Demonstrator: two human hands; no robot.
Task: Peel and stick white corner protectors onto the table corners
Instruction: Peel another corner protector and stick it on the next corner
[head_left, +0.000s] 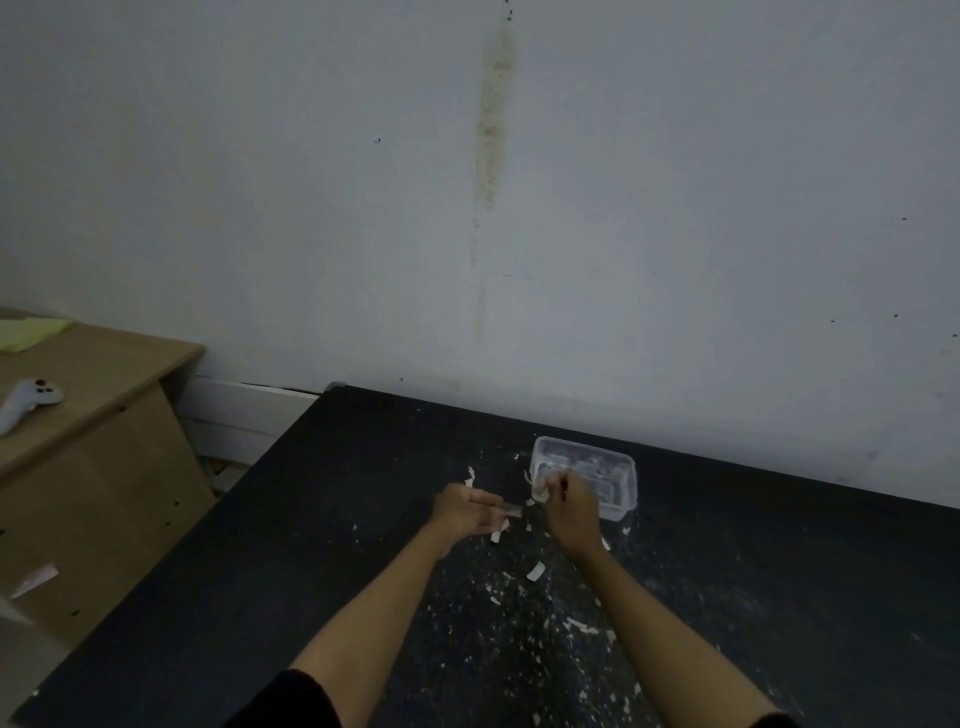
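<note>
Head view, dim light. Dark worktop (322, 519) against a pale wall (675, 208), littered with white backing scraps (535, 570) from centre toward 5 o'clock.

Left hand (467, 512) just below centre, fingers curled and pinched on a small, pale, flat piece (511, 511), probably a corner protector or its adhesive strip; too blurred to tell which.

Right hand (569, 506) at 3 o'clock of the left, close beside it, fingers closed in a pinch on a curling white strip (537, 488), apparently backing being drawn up and away from the held piece.

Clear plastic container (584, 475) touching or just behind the right hand, toward 1 o'clock; contents indistinct.

Far left worktop corner (335, 387) at 10 o'clock, near the wall, carrying what may be a pale protector; not certain. Other corners outside the frame.

Wooden cabinet (98, 467) at 9 o'clock, well apart, bearing a white controller (28, 402) and a yellow cloth (31, 332).

Step in hand, as judged: peeling.

Advice for doing it well:
- Held piece gripped by its edges, sticky face untouched.
- Backing pulled low and slowly, folded back on itself, to avoid tearing or lifting the adhesive.
- Scraps and white dust kept clear of the exposed glue.
- Target corner wiped before pressing.
- Firm pressure on both faces once seated.
</note>
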